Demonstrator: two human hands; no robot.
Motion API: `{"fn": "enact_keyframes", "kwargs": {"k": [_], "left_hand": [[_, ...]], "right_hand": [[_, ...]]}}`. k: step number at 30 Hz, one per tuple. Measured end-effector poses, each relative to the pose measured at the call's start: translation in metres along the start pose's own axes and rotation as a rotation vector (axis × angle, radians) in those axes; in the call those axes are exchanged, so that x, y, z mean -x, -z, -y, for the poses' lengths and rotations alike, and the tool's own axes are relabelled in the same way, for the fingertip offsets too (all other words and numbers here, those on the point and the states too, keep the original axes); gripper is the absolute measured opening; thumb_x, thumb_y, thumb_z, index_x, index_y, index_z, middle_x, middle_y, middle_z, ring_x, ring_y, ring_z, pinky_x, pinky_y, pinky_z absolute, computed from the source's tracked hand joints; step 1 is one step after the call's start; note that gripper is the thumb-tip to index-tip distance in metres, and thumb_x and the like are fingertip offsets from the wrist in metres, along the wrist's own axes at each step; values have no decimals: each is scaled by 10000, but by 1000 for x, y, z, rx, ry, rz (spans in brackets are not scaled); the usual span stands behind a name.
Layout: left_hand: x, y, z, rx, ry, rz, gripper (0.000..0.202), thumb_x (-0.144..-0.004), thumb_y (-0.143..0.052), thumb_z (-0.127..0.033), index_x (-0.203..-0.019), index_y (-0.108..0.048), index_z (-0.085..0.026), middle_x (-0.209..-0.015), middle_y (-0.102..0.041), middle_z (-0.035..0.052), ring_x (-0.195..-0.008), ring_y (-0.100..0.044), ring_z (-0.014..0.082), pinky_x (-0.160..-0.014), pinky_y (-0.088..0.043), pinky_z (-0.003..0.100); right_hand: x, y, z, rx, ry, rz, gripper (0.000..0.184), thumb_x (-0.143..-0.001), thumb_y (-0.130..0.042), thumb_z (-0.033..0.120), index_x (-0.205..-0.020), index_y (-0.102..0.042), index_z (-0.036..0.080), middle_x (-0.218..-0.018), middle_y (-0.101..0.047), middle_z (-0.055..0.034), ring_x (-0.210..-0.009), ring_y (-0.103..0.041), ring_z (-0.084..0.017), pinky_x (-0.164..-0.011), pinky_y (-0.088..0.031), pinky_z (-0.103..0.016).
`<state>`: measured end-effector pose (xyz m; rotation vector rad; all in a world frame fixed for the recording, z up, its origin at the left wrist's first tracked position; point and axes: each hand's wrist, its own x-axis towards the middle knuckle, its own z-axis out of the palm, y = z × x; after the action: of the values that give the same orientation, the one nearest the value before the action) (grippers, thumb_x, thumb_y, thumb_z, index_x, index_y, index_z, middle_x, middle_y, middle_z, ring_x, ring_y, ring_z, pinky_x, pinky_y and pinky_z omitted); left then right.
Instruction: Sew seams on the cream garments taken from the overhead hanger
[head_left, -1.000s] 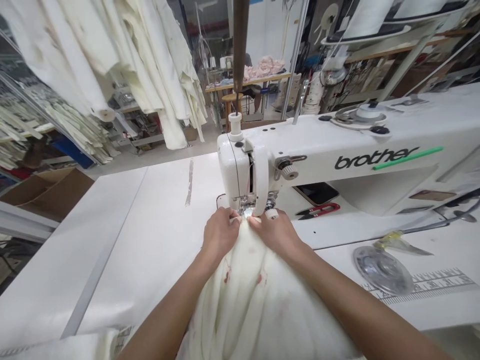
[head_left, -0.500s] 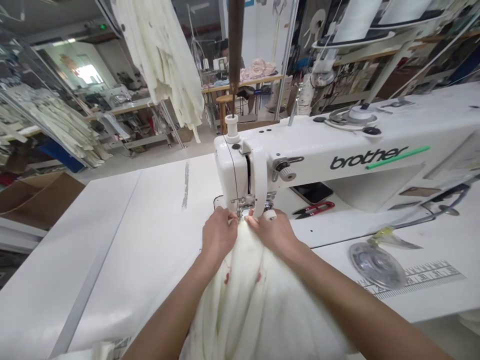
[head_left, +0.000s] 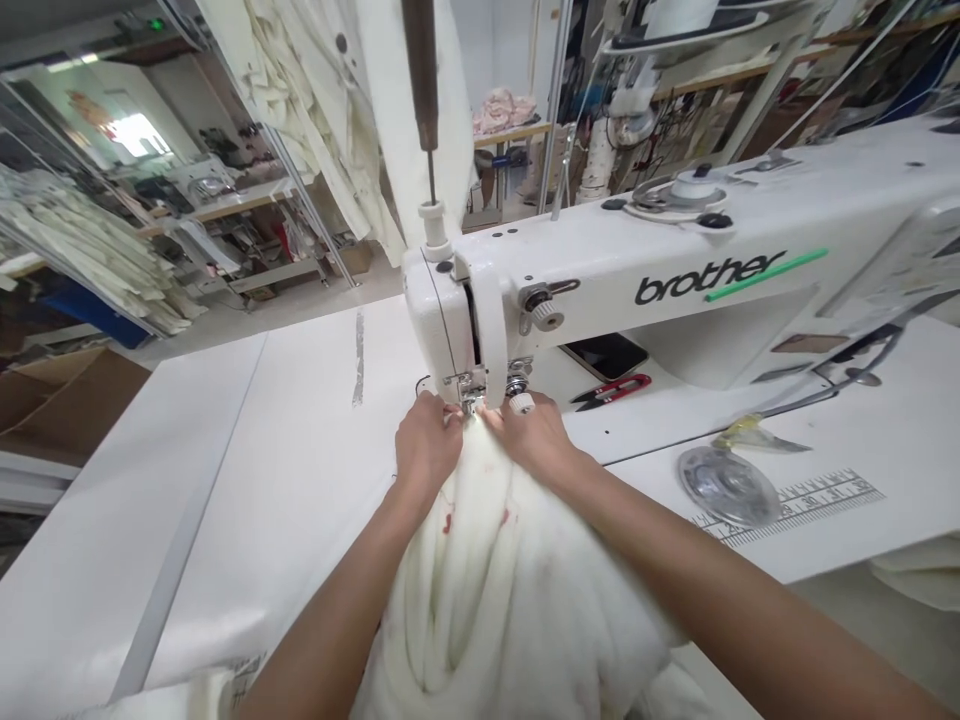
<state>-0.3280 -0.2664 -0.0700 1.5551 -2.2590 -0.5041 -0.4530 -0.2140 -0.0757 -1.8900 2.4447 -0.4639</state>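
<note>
Cream fabric (head_left: 480, 560) with small red marks hangs in folds from the needle area of a white sewing machine (head_left: 585, 250) toward me. My left hand (head_left: 427, 440) pinches the fabric just left of the presser foot (head_left: 471, 392). On the other side, my right hand (head_left: 532, 430) grips it close to the foot, its fingertips partly behind the machine's tension knob. Both hands are closed on the cloth, and the stitching point between them is mostly hidden.
Under the machine arm lie a phone (head_left: 606, 355) and red thread snips (head_left: 611, 392). A clear round disc (head_left: 727, 485) rests by a printed ruler (head_left: 817, 505) on the right. Cream garments (head_left: 300, 110) hang behind; a cardboard box (head_left: 67, 400) stands at left.
The view has shifted, so the machine and hands appear slightly higher and further left. Both hands keep their hold beside the presser foot; the fabric folds hang a little differently.
</note>
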Motion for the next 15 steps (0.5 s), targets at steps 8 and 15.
{"fn": "enact_keyframes", "kwargs": {"k": [8, 15], "left_hand": [[-1, -2, 0, 10, -10, -22, 138, -792, -424, -270, -840, -532, -196, -926, -637, 55, -867, -600, 229, -644, -413, 292], [0, -2, -1, 18, 0, -32, 155, -797, -429, -271, -860, -532, -175, -927, -631, 82, -867, -598, 232, -654, -422, 296]], "right_hand": [[-2, -12, -2, -13, -19, -34, 264, -866, -430, 297, -811, -624, 126, -752, -639, -114, -763, -573, -220, -591, -323, -257], [-4, -13, 0, -60, 4, -70, 252, -862, -427, 259, -789, -629, 127, -726, -641, -108, -746, -582, -223, -578, -317, -271]]}}
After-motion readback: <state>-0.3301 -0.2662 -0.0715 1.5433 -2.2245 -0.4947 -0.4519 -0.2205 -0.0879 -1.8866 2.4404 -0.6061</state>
